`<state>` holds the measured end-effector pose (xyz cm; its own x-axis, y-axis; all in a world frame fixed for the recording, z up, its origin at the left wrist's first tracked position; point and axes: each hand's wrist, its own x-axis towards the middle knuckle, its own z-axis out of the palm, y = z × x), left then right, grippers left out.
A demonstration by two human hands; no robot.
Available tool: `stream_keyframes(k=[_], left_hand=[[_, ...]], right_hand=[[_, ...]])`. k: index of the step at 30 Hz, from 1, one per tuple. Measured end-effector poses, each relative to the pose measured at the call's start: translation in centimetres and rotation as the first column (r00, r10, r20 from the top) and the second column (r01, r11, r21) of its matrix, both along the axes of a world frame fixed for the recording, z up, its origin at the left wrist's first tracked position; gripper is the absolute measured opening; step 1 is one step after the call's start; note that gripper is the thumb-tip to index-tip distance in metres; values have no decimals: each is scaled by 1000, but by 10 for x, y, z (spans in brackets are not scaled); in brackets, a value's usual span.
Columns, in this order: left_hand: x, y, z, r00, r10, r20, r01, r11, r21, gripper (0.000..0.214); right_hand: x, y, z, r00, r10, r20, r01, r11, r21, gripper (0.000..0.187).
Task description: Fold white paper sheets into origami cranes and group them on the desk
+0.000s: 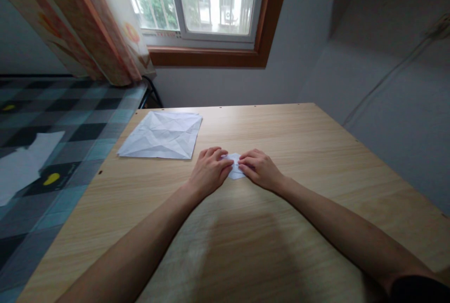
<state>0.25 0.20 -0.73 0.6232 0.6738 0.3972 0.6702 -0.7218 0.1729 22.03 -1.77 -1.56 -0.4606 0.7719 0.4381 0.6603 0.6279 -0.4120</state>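
A small folded piece of white paper (pixel 236 172) lies on the wooden table between my two hands. My left hand (pixel 211 168) grips its left edge, thumb and fingers closed together on it. On the opposite side, my right hand (pixel 259 167) pinches the right edge with thumb and fingertips. Both hands rest low at the tabletop, and their fingers cover the paper's sides, so its full outline is hidden. Beyond my left hand, a larger creased white sheet (pixel 163 135) lies flat near the table's far left corner.
The light wooden table (pixel 309 153) reaches toward the wall under a barred window (pixel 218 1). To the left is a bed with a checked cover (pixel 94 129), bearing white paper pieces (pixel 21 167). A flowered curtain (pixel 105 26) hangs above it. A cable (pixel 386 78) runs down the right wall.
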Motion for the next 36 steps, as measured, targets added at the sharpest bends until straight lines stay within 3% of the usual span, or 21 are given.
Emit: stream_keyframes(k=[3, 7, 9, 12, 16, 19, 24, 28, 32, 36], left_hand=[[0, 0, 0, 999, 32, -3, -32, 999, 19, 17], [-1, 1, -2, 997, 70, 13, -71, 997, 34, 18], [-2, 2, -2, 996, 83, 33, -84, 996, 28, 24], [-2, 3, -1, 993, 94, 68, -95, 995, 15, 34], [-1, 2, 0, 990, 112, 82, -113, 994, 2, 44], [0, 2, 0, 989, 121, 87, -122, 992, 11, 51], [-1, 2, 1, 991, 103, 81, -105, 994, 30, 59], [-1, 3, -2, 990, 114, 84, -116, 993, 24, 64], [0, 3, -2, 985, 136, 106, -136, 991, -2, 65], [0, 4, 3, 985, 124, 121, -107, 985, -132, 53]], right_hand=[[-3, -5, 7, 1000, 26, -13, -26, 999, -26, 12], [-6, -9, 13, 996, 26, -88, -41, 983, -177, 20], [-6, -8, 11, 991, -32, -128, 5, 978, -208, 21], [-6, -3, 3, 979, -156, -135, 137, 981, -139, 3], [-8, 1, -3, 980, -185, -78, 173, 975, -141, 27], [-10, 0, -1, 987, -153, -51, 142, 973, -179, 32], [-15, -3, 9, 975, -221, -18, 207, 936, -285, 36], [-15, -4, 9, 969, -247, -28, 225, 918, -326, 18], [-14, -4, 4, 963, -221, -154, 174, 947, -268, 34], [-16, -6, -1, 895, -170, -412, 65, 964, -256, 30]])
